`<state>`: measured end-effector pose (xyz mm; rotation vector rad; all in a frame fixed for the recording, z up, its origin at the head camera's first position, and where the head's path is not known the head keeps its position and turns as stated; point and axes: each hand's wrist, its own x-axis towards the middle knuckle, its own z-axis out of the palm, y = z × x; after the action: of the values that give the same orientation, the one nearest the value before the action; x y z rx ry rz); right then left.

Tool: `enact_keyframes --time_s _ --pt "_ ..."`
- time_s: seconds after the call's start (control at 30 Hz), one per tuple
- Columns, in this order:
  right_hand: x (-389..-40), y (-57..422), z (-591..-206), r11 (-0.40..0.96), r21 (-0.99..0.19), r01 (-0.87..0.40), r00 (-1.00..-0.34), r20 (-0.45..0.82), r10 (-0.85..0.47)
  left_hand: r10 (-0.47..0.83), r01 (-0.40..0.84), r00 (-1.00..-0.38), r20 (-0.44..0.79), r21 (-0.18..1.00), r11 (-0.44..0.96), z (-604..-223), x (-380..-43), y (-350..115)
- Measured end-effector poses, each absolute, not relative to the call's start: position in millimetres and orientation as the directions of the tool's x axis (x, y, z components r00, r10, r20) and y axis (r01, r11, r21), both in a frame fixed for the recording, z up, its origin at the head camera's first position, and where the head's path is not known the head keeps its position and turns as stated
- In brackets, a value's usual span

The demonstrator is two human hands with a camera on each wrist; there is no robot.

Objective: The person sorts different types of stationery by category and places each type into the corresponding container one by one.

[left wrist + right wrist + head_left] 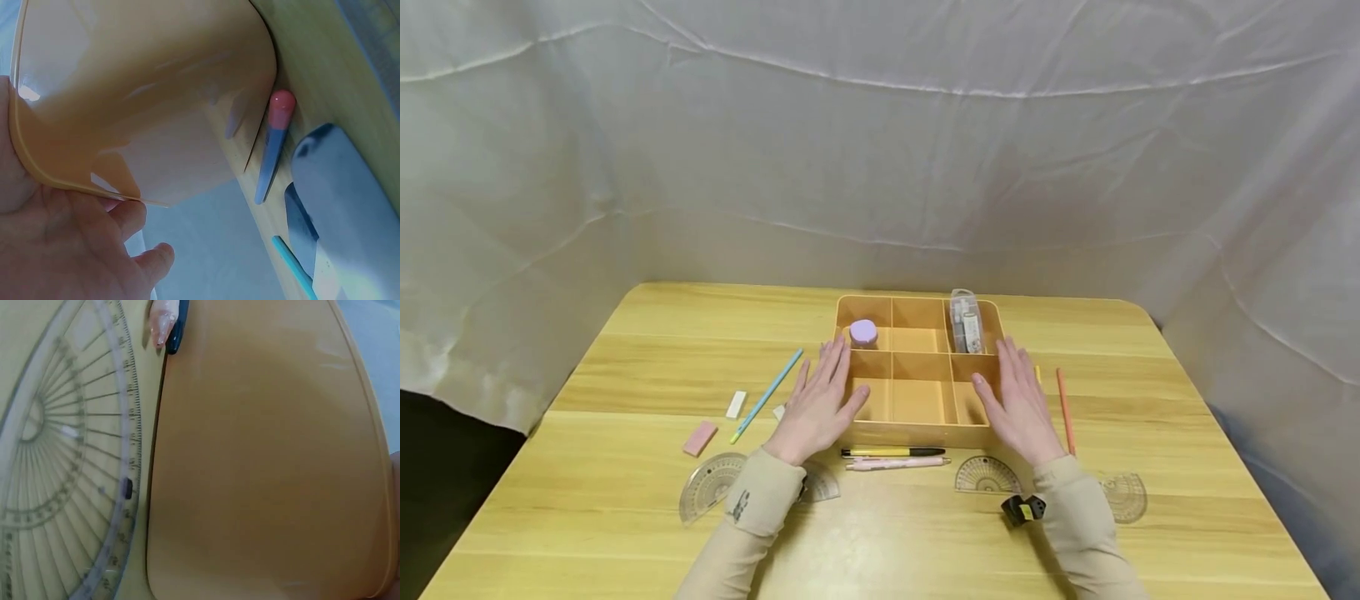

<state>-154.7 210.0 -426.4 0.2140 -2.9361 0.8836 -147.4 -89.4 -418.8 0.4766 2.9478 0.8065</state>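
An orange divided organizer box [917, 436] stands between the two hands in the head view. My left hand [820, 404] lies along its left side, fingers mostly straight, thumb over the front left compartment. In the left wrist view, fingers [128, 219] touch the box rim. My right hand [1021, 407] rests against the right side with straight fingers, its thumb over the front right compartment. A purple-lidded container [863, 333] sits in the back left compartment. A clear plastic case [967, 325] leans in the back right one, sticking above the rim.
A yellow-and-black pen [887, 452] and pink pen [898, 463] lie before the box. Several clear protractors, including one [987, 477], lie nearer me. Left are a blue pencil [767, 397], white eraser [736, 405] and pink eraser [700, 438]; right, a red pencil [1065, 410].
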Motion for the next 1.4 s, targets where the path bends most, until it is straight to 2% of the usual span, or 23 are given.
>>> enact_keyframes --time_s 0.4,0.6,0.73,1.07,1.4 --pt "-152.6 208.6 -429.8 0.821 -0.542 -0.179 -0.982 0.149 -0.115 0.333 0.280 -0.943 -0.002 0.537 0.796 -411.8 -150.0 -100.9" --pt "-153.1 208.3 -430.4 0.818 -0.546 -0.181 -0.981 0.157 -0.112 0.272 0.249 -0.961 0.045 0.567 0.785 -397.7 -154.9 -138.5" --pt "-153.7 209.2 -429.5 0.817 -0.547 -0.182 -0.981 0.155 -0.114 0.221 0.195 -0.975 0.026 0.580 0.791 -389.4 -153.2 -168.0" --pt "-154.1 208.5 -431.2 0.814 -0.550 -0.189 -0.980 0.163 -0.118 0.140 0.011 -0.975 -0.173 0.590 0.807 -385.7 -145.1 -203.1" --pt "-153.8 209.7 -431.4 0.805 -0.564 -0.185 -0.981 0.149 -0.121 0.130 -0.082 -0.936 -0.328 0.559 0.825 -392.8 -144.3 -212.3"
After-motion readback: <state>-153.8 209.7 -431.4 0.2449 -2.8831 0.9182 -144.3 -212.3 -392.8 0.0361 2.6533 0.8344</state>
